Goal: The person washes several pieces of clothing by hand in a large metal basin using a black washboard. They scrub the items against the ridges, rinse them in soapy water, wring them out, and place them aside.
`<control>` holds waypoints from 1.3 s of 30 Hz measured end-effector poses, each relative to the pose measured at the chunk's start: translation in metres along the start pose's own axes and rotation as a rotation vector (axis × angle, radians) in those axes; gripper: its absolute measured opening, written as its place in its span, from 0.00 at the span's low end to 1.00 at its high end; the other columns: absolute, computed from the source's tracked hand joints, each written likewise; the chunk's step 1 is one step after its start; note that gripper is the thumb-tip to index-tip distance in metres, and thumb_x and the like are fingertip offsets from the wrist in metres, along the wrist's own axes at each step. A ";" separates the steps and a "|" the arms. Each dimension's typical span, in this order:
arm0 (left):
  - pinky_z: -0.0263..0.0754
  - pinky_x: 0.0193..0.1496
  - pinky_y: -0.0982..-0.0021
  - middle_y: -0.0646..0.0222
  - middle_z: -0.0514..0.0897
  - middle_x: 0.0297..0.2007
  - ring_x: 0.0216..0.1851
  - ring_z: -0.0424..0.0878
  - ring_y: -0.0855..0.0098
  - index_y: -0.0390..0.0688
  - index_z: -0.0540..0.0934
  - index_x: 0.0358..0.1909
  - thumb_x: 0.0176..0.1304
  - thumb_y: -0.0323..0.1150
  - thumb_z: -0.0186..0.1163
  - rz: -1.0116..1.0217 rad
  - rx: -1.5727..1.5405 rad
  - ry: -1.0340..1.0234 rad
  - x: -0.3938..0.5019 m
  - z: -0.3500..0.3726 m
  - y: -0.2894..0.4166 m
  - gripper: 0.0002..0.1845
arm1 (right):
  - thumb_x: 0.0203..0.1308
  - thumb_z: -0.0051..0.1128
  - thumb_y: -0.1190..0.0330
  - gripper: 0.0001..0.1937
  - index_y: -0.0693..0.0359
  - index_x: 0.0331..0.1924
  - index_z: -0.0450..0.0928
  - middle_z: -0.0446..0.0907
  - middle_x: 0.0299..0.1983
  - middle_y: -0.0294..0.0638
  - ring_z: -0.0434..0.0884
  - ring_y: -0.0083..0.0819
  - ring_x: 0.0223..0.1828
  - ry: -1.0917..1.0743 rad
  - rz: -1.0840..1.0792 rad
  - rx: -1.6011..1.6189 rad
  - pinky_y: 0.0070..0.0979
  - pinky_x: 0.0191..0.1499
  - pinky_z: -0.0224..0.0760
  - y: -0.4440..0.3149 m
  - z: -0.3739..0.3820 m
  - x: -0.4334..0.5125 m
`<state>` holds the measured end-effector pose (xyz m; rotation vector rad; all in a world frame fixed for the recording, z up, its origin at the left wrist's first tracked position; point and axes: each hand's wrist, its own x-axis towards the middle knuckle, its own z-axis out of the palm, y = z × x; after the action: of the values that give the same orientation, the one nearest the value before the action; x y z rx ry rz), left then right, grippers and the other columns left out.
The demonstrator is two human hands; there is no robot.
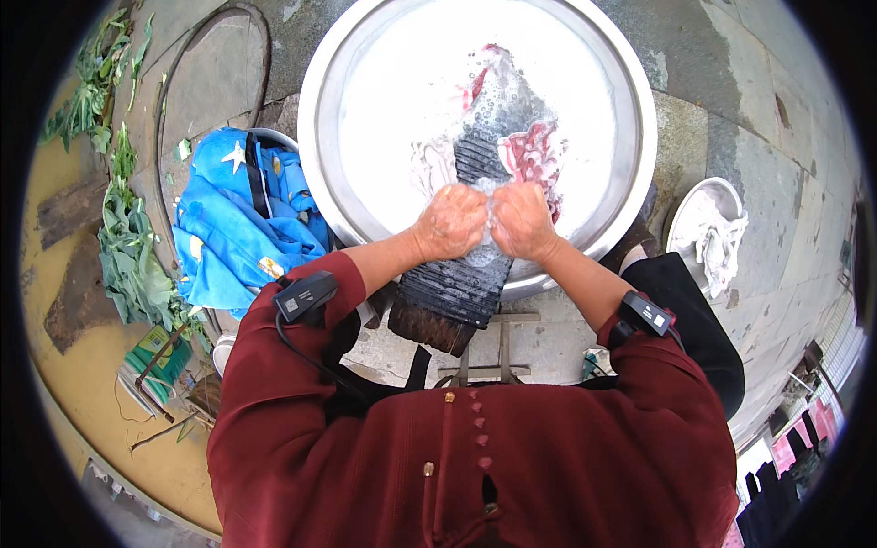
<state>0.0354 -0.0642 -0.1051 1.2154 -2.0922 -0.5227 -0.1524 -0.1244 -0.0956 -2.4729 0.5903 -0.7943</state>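
A dark ridged washboard [452,291] leans into a large round metal basin [634,130] full of white suds. Above the board, my left hand [452,220] and my right hand [523,220] are closed as fists, side by side, on a wet, soapy pale cloth [488,240] that shows between them. Most of the cloth is hidden by the fingers and foam. A red and white cloth [533,154] lies in the suds at the board's right side, just beyond my right hand. Farther up, more red fabric [477,85] pokes through the foam.
Blue patterned fabric [240,219] is heaped in a container at the left. On the right stands a small metal bowl [727,192] with white cloth [719,240] hanging over its rim. A hose [161,137], leafy greens [127,260] and yellowish water [75,383] lie farther left.
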 end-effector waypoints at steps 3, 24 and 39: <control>0.68 0.50 0.57 0.57 0.76 0.37 0.44 0.73 0.55 0.40 0.76 0.36 0.56 0.34 0.56 -0.370 0.198 -0.002 0.041 0.028 -0.048 0.09 | 0.58 0.52 0.69 0.05 0.60 0.35 0.74 0.74 0.34 0.48 0.73 0.46 0.40 0.010 0.441 -0.164 0.40 0.44 0.66 0.053 0.041 0.031; 0.54 0.65 0.44 0.51 0.70 0.61 0.63 0.66 0.48 0.53 0.80 0.50 0.63 0.45 0.56 -0.601 0.086 -0.023 0.029 0.009 -0.021 0.16 | 0.51 0.62 0.58 0.16 0.57 0.41 0.81 0.74 0.58 0.44 0.66 0.54 0.64 -0.070 0.487 -0.142 0.54 0.61 0.56 0.026 0.012 0.024; 0.67 0.38 0.56 0.61 0.78 0.29 0.33 0.77 0.58 0.44 0.78 0.33 0.58 0.36 0.56 -0.377 0.226 -0.087 0.032 0.025 -0.021 0.07 | 0.37 0.69 0.61 0.22 0.59 0.40 0.76 0.77 0.42 0.44 0.75 0.43 0.43 -0.204 0.316 -0.160 0.38 0.43 0.67 0.027 0.014 -0.003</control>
<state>0.0196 -0.1017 -0.1248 1.7656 -2.0419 -0.5218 -0.1529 -0.1403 -0.1215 -2.4730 0.9674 -0.3804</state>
